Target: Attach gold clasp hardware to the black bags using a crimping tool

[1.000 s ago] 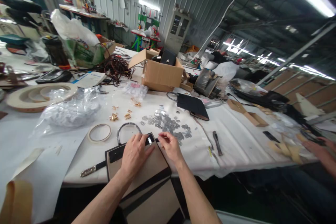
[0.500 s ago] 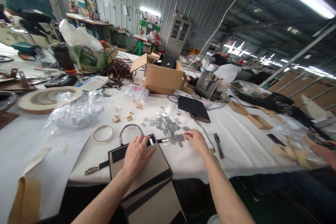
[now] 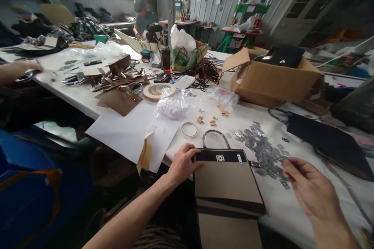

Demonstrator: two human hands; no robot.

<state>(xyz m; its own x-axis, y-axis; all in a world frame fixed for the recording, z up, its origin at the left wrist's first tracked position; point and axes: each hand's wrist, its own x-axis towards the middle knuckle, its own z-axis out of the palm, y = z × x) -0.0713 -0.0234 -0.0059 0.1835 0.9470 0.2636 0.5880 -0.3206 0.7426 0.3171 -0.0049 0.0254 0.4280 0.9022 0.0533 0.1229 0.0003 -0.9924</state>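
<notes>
An opened-out handbag [image 3: 228, 181] with brown panels and black edging lies at the table's front edge, its lower part hanging down. My left hand [image 3: 184, 165] grips its upper left corner between thumb and fingers. On the black top strip sit a square metal plate [image 3: 220, 158] and a small silver piece [image 3: 240, 158]. A wrapped loop handle [image 3: 216, 134] stands out behind the strip. My right hand [image 3: 311, 186] has its fingertips pinched together at the right side of a heap of small metal plates [image 3: 263, 149]; whatever is between them cannot be made out.
Gold-coloured fittings [image 3: 213, 122], a tape roll [image 3: 189, 129] and a plastic bag [image 3: 172, 105] lie behind the handbag. A cardboard box [image 3: 274, 81] stands farther back, with a black bag piece [image 3: 330, 136] in front. Another person's hand [image 3: 25, 71] is at far left.
The view has swung left. My left hand has moved from the black strip to the handbag's left corner, and the square plate now shows. My right hand stays at the heap.
</notes>
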